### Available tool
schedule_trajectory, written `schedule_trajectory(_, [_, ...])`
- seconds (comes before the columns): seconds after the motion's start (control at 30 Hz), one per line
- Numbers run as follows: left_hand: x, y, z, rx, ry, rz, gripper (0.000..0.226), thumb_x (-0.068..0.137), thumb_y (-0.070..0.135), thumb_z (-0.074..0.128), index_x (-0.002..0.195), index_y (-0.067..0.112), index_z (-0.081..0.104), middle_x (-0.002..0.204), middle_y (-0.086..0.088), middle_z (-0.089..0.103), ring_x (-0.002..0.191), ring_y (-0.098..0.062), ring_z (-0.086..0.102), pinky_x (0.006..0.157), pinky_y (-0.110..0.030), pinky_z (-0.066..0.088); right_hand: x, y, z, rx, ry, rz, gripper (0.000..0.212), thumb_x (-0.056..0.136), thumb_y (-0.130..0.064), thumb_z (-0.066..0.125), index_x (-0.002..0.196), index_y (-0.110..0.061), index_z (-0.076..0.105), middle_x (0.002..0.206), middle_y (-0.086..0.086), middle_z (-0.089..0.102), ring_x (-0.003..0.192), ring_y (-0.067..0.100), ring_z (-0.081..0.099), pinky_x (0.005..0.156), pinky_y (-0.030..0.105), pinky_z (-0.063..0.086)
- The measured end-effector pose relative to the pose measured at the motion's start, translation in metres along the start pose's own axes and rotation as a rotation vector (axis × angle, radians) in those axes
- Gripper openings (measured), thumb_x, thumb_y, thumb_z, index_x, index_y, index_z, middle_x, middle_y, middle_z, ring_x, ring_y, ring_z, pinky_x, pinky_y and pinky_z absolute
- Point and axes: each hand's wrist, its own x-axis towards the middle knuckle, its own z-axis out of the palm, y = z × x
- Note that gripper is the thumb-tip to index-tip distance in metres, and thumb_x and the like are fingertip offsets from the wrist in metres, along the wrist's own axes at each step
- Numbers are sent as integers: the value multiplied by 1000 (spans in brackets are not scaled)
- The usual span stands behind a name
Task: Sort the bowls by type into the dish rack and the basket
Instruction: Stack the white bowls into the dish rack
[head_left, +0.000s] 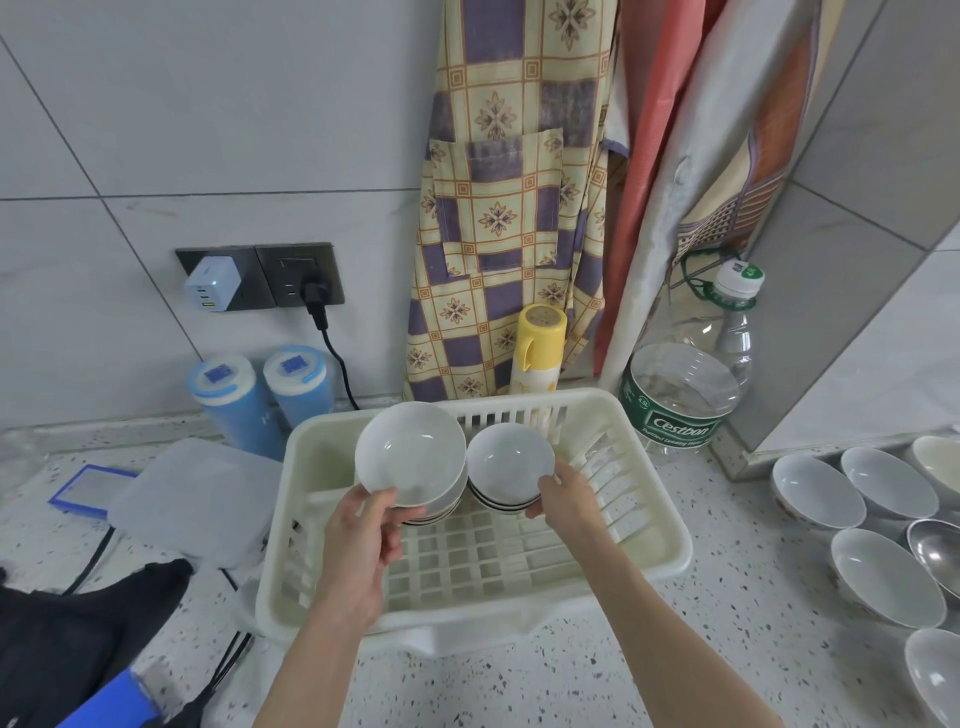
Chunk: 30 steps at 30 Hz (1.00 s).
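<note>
A cream plastic dish rack (670, 540) stands on the counter in front of me. Two stacks of white bowls sit at its back. My left hand (363, 551) pinches the near rim of the top bowl (410, 452) of the left stack, which is tilted toward me. My right hand (563, 493) grips the right edge of the top bowl (506, 460) of the right stack. Several more white bowls (815, 488) and a metal bowl (937, 551) lie on the counter at the right. No basket is in view.
Behind the rack stand a yellow spray can (537, 348), a large water bottle (691, 374) and two blue canisters (234, 400). A translucent lidded box (192, 499) and dark cloth (78, 629) lie left. Aprons hang on the wall.
</note>
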Motion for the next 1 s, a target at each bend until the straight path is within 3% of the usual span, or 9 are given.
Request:
schedule_trajectory(0.13, [1,1,3,-28,-19,-15,26,89,16,54,113,13,61,89,-23,75,42,-6,37,38,-18,33,-1,0,0,3,-4,-2,48,91,-18,41,138,-22,48,69,1,70,47,-4,59,52,23,38])
schedule_trajectory(0.3, [1,6,16,-19,-33,-1,26,89,13,51,114,12,60,87,-22,75,40,-6,35,36,-18,30,-3,-1,-3,43,203,10,50,92,-41,45,139,-25,46,84,0,72,84,14,65,70,34,48])
schedule_trajectory(0.43, [1,12,42,98,-91,37,26,89,11,52,114,14,60,80,-19,76,38,-7,35,35,-19,29,-8,-6,-5,297,235,-188,41,87,-49,44,117,-30,64,65,-8,64,60,-2,60,60,21,41])
schedule_trajectory(0.53, [1,12,68,202,-125,17,28,89,11,56,116,18,59,75,-16,76,36,-7,36,35,-19,29,-11,-10,-5,357,170,-298,28,89,-45,43,91,-37,70,57,-6,61,55,1,53,60,22,40])
schedule_trajectory(0.63, [2,8,85,238,-135,-12,26,89,11,55,111,22,58,72,-15,76,35,-8,34,35,-19,29,-13,-10,-8,464,177,-322,31,91,-34,44,71,-35,67,54,-11,55,50,-1,45,54,19,37])
schedule_trajectory(0.7, [3,5,89,260,-132,-17,22,88,12,54,103,27,58,71,-13,76,35,-7,34,35,-19,28,-13,-8,-10,508,197,-320,29,93,-35,45,75,-32,68,56,-15,52,51,-1,44,51,16,36])
schedule_trajectory(0.8, [6,1,90,283,-123,-21,22,88,14,55,109,22,58,70,-12,76,33,-8,34,35,-20,28,-11,-6,-9,393,217,-299,22,86,-41,48,86,-31,68,61,-6,59,54,1,50,54,20,40])
schedule_trajectory(0.9, [8,-3,89,291,-133,-17,24,91,22,60,115,19,57,71,-10,77,34,-9,39,36,-21,34,-10,-2,-5,233,253,-283,25,86,-30,50,102,-32,68,64,2,63,57,10,56,55,24,44])
schedule_trajectory(1.0, [8,-5,90,266,-171,-41,19,92,36,65,107,25,58,76,-7,78,38,-9,47,40,-23,43,-7,0,-5,177,295,-247,29,88,-21,47,109,-26,68,64,4,65,60,14,59,56,31,46])
